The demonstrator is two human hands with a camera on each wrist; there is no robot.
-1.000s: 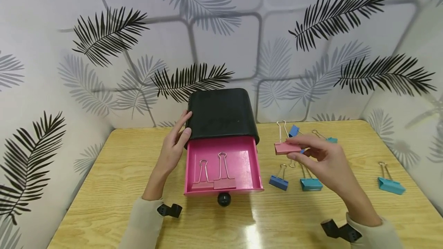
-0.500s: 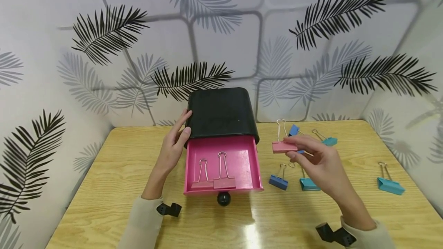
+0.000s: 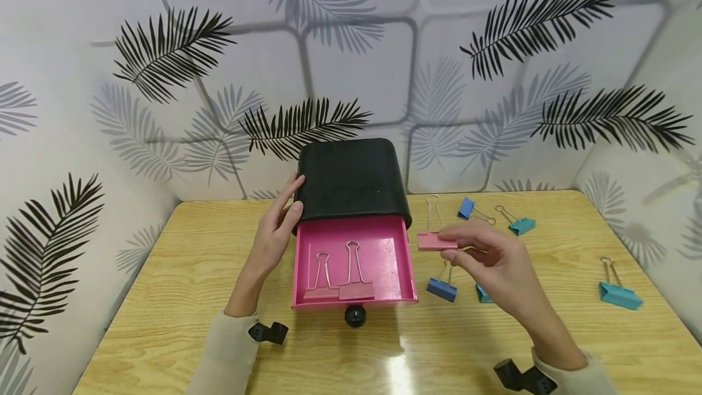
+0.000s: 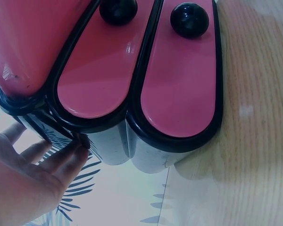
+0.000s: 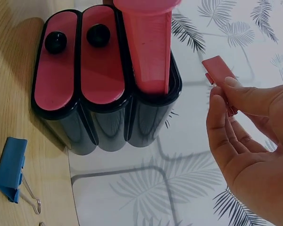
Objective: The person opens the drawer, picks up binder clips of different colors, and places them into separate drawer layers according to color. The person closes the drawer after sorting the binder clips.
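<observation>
My right hand (image 3: 496, 261) pinches a pink binder clip (image 3: 429, 241) between thumb and fingers, held up just right of the pulled-out drawer. In the right wrist view the clip (image 5: 218, 69) juts out past the fingertips. Against the left side of a black drawer box (image 3: 351, 178) rests my left hand (image 3: 274, 224), fingers fairly straight. The pink top drawer (image 3: 392, 261) sticks out toward me. Inside it two pink binder clips stand side by side, a smaller clip (image 3: 322, 293) and a larger clip (image 3: 356, 290), their wire handles up.
Blue binder clips lie right of the box, one blue clip (image 3: 442, 289) near and another blue clip (image 3: 466, 208) behind. Teal clips (image 3: 620, 294) lie farther right; one teal clip (image 3: 483, 293) is partly hidden by my hand. Below the open drawer are two shut drawers (image 4: 179, 84). A patterned wall (image 3: 356, 78) stands behind.
My right hand has moved left with the pink binder clip, closer to the drawer, uncovering more of the blue clip at the back. The left hand has stayed on the box.
</observation>
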